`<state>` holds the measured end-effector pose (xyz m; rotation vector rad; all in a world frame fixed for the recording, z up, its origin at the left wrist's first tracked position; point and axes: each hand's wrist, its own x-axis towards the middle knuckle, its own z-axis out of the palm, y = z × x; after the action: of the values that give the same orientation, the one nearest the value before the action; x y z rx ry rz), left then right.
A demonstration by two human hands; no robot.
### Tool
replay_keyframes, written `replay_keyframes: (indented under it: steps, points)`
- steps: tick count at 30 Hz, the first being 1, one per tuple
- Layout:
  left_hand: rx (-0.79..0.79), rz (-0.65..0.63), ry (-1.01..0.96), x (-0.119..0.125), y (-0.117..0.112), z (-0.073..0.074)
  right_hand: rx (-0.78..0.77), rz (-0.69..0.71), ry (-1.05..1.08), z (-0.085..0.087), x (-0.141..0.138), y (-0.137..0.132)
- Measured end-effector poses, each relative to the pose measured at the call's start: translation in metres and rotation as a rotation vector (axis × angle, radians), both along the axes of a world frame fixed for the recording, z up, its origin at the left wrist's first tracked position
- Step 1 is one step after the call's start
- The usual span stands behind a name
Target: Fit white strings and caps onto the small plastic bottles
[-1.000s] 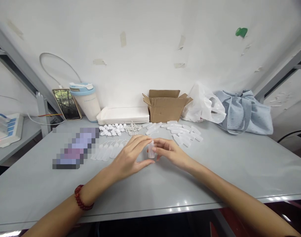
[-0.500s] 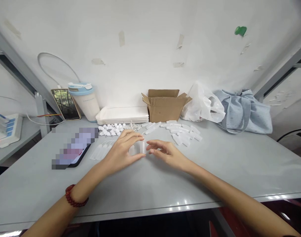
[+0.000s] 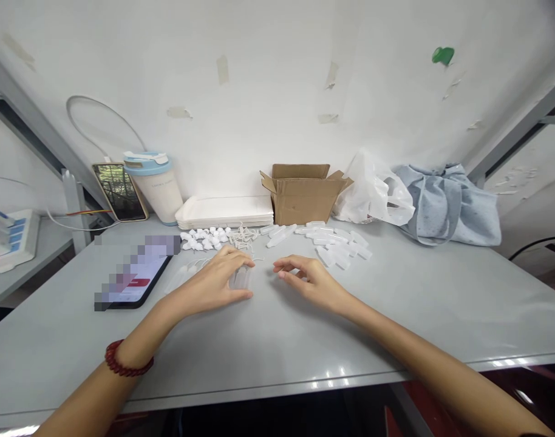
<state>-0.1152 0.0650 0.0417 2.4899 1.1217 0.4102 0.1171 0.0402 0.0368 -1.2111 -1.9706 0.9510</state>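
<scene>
Near the middle of the table my left hand point(image 3: 218, 276) spans a clear plastic tube point(image 3: 247, 278), with its fingers at the far end and its thumb at the near end. More clear tubes with thin white strings lie beside and partly under this hand. My right hand point(image 3: 311, 282) hovers just right of it, loosely curled, with a small gap between thumb and fingers and nothing visible in them. Beyond the hands lie small white caps point(image 3: 207, 238), a tangle of thin white strings point(image 3: 243, 235) and several loose frosted plastic tubes point(image 3: 339, 246).
A phone point(image 3: 143, 276) lies left of my left hand. Along the wall stand a second phone point(image 3: 120, 191), a blue-lidded cup point(image 3: 154, 188), a stack of white trays point(image 3: 227, 212), an open cardboard box point(image 3: 305, 200), a white plastic bag point(image 3: 373, 194) and a blue cloth bag point(image 3: 459, 206).
My left hand has moved left and slightly down with the clear tube, away from my right hand. The right hand has hardly moved, and the gap between the hands is wider.
</scene>
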Motion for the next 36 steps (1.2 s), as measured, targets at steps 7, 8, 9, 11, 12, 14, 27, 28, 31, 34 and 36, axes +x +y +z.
replay_keyframes:
  steps: [7,8,9,11,12,14,27,28,31,34,36]
  points:
    - [-0.036,-0.012,0.052,0.000,0.000,0.000,0.018,-0.001,-0.015,0.000,0.000,0.001]
    - [-0.034,-0.015,0.052,0.000,0.000,0.000,0.022,0.000,-0.016,0.000,0.000,0.001]
    - [-0.031,-0.018,0.051,0.000,0.000,-0.001,0.026,0.002,-0.017,-0.001,0.001,0.001]
    - [-0.032,-0.020,0.047,-0.001,0.000,-0.001,0.035,0.004,-0.019,-0.001,0.001,0.001]
    - [-0.041,-0.012,0.043,-0.001,0.000,-0.001,0.039,0.005,-0.022,-0.001,0.001,0.001]
    - [-0.068,0.021,0.027,-0.001,-0.001,0.000,0.047,0.001,-0.030,0.000,0.001,0.001]
    - [0.312,0.334,0.049,-0.014,0.027,-0.014,0.386,-0.295,-0.535,0.003,0.027,0.022]
    - [0.344,0.341,0.071,-0.016,0.029,-0.015,0.373,-0.325,-0.625,0.006,0.028,0.022]
    - [0.406,0.408,0.093,-0.022,0.034,-0.015,0.281,-0.365,-0.864,0.015,0.030,0.021]
    - [0.396,0.438,0.082,-0.029,0.040,-0.014,0.201,-0.377,-0.980,0.018,0.032,0.021]
    - [0.363,0.399,0.097,-0.031,0.043,-0.014,0.185,-0.381,-1.007,0.017,0.032,0.022]
